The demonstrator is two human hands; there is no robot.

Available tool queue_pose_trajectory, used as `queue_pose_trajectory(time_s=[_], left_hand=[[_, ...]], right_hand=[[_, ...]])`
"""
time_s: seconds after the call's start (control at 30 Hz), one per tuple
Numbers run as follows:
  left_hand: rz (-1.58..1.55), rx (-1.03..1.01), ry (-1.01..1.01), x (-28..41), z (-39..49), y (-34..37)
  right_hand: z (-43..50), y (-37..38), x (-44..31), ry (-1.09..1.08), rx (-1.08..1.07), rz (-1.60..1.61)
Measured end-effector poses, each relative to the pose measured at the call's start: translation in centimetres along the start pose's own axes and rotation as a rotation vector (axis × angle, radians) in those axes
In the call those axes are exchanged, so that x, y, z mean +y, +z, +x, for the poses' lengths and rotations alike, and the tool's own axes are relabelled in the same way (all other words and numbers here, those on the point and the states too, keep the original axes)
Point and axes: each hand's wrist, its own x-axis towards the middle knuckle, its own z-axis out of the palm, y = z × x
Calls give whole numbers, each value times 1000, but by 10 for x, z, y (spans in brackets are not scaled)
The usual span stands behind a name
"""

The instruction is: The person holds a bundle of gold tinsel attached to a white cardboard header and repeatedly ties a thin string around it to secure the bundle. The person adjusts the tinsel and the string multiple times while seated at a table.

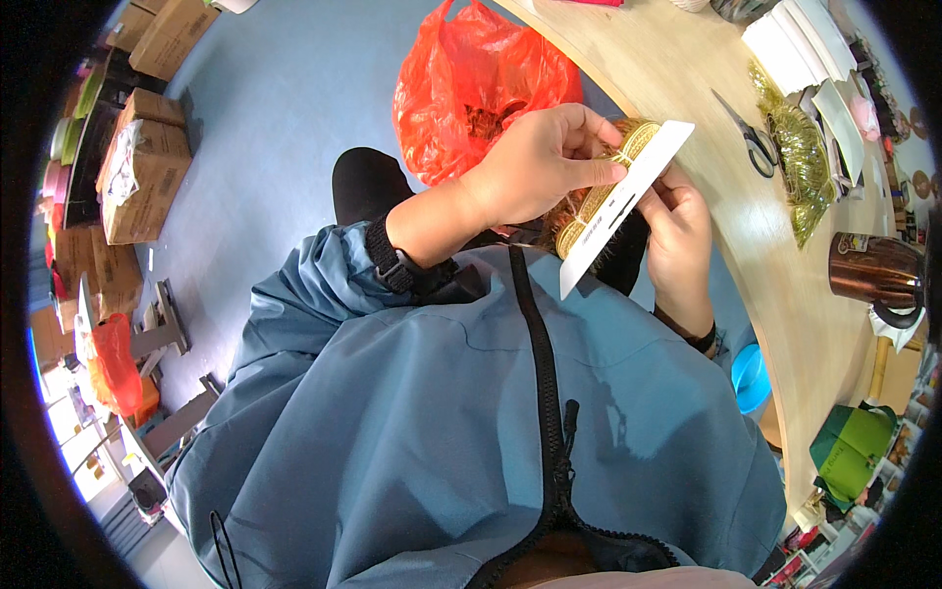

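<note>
A bundle of gold patterned trim (586, 222), tied with thin ties, lies along one long side of a white card (625, 210) held tilted over my lap. My left hand (544, 158) pinches the trim and a tie near the card's upper end, thumb in front. My right hand (678, 224) grips the card's right side; some of its fingers are hidden behind it. Brownish-orange shaggy strands (559, 221) show behind the trim, mostly covered. Beyond my left hand, a red plastic bag (489, 81) stands open with similar brownish material (486, 121) inside.
On the wooden table (706, 66) at right lie scissors (754, 140), gold-green tinsel fringe (801, 166), white paper stacks (795, 48), a brown metallic jug (872, 269) and a green bag (854, 453). A blue basin (751, 378) is below its edge. Cardboard boxes (147, 173) stand at left.
</note>
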Motion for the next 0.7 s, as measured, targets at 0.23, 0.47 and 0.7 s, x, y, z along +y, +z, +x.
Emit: queue_pose_trajectory(time_s=[0.23,0.47,0.7], left_hand=[[-256,-47,-30,-8,4,-2],[-40,-27,4,-5,5,-4],[39,-4,-4,-5,6,-5]], right_hand=[[-3,-4,4,45,-52,175],[-2,1,5,22,4,139],[0,9,6,-40,-1,62]])
